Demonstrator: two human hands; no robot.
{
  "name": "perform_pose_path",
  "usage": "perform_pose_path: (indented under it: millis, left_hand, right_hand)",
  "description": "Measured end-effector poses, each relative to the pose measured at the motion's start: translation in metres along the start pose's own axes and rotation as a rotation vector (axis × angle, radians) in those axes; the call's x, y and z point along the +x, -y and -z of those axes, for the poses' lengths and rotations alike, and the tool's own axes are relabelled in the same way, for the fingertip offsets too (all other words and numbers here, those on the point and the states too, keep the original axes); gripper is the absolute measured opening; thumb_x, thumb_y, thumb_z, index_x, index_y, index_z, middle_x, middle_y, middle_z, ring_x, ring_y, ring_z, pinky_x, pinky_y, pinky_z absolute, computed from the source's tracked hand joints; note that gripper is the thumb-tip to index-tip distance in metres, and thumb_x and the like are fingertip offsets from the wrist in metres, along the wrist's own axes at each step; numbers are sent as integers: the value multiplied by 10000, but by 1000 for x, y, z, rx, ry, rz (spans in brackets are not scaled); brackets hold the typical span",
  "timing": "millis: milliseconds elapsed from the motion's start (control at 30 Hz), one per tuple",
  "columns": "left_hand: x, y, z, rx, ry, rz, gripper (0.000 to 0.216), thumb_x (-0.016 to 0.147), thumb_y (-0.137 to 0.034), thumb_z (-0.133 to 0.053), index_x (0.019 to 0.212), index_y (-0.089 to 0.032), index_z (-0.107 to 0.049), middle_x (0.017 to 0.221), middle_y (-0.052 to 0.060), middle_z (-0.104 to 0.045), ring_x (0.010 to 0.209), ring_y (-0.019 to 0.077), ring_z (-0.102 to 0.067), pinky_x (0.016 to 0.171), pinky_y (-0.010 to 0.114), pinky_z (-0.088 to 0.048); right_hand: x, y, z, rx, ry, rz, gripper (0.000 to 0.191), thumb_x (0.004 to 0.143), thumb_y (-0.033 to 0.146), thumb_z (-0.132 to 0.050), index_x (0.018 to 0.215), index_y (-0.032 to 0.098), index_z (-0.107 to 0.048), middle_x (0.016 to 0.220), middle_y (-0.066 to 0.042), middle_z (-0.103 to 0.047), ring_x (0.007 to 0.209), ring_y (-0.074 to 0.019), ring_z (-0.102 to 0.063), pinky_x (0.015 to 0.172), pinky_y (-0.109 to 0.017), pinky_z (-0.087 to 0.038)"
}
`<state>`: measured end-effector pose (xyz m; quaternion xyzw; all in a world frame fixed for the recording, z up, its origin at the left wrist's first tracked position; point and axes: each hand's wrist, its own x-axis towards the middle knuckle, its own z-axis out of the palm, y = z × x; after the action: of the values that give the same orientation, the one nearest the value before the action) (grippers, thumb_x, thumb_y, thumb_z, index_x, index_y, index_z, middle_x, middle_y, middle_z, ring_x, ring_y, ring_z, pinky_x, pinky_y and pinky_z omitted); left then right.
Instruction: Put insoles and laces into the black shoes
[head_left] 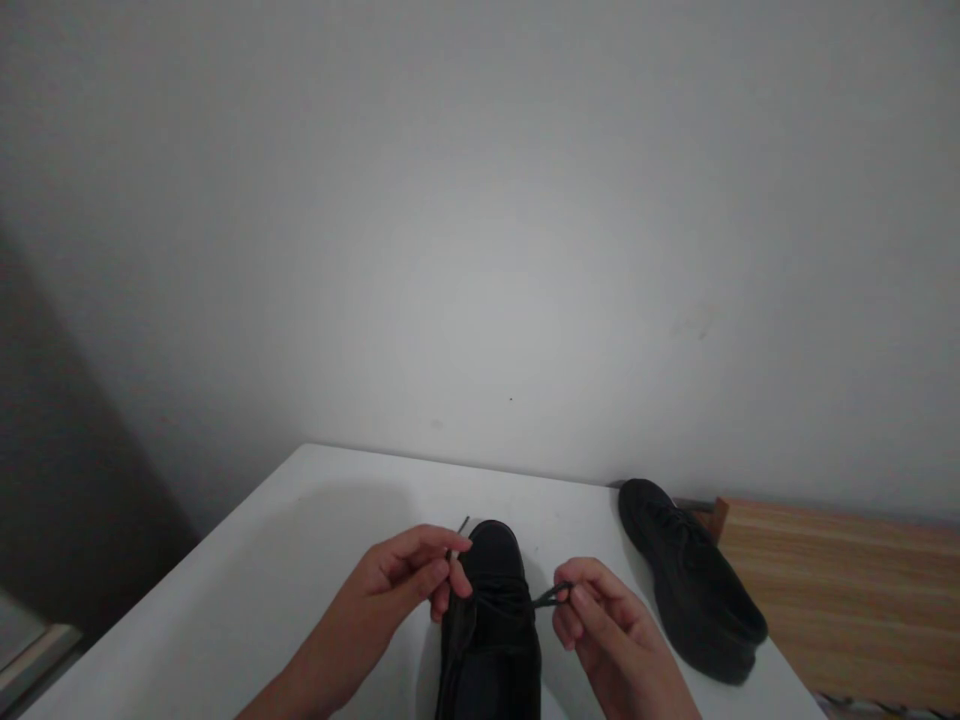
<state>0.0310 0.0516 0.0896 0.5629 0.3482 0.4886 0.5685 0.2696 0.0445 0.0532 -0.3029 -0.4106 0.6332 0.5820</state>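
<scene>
A black lace-up shoe (491, 630) stands on a white table (270, 580), toe pointing away from me. My left hand (397, 580) pinches one end of the black shoelace (459, 532) at the shoe's left side; the lace tip sticks up past my fingers. On the other side, my right hand (600, 625) pinches the other lace end (551, 597), pulled out sideways from the eyelets. Both hands are closed on the lace.
A second black shoe (690, 580) lies at the table's right edge, toe toward the wall. A wooden surface (840, 590) adjoins on the right. A plain white wall (480, 250) rises behind the table. A dark gap drops off left of the table.
</scene>
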Motion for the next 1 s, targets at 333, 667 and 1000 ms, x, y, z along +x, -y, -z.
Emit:
perform_pose_path:
  millis: [333, 667, 1000]
  left_hand:
    - [-9, 9, 14, 55, -92, -4, 305, 924, -450, -598, 1085, -191, -578, 767, 36, -715, 644, 142, -526, 643, 276, -411]
    - [-21, 9, 19, 470, -102, -35, 182, 911, -376, -604, 863, -218, -679, 799, 20, -704, 796, 189, -637, 748, 266, -465]
    - [-29, 24, 26, 937, 93, -310, 148, 956, -172, -500, 926, -228, -633, 874, 29, -676, 830, 181, -624, 757, 259, -485]
  right_hand:
    - [1, -7, 34, 285, -173, -65, 254, 711, 304, -855, 920, 232, -731, 829, -14, -620, 619, -76, -481, 627, -187, -498]
    - [-10, -4, 32, -163, -138, -29, 326, 706, 465, -838, 796, 176, -716, 569, 36, -471, 518, -84, -425, 506, -211, -304]
    - [-17, -13, 33, -398, -41, -12, 335, 740, 511, -789, 749, 188, -697, 574, 22, -518, 535, -117, -466, 533, -237, -377]
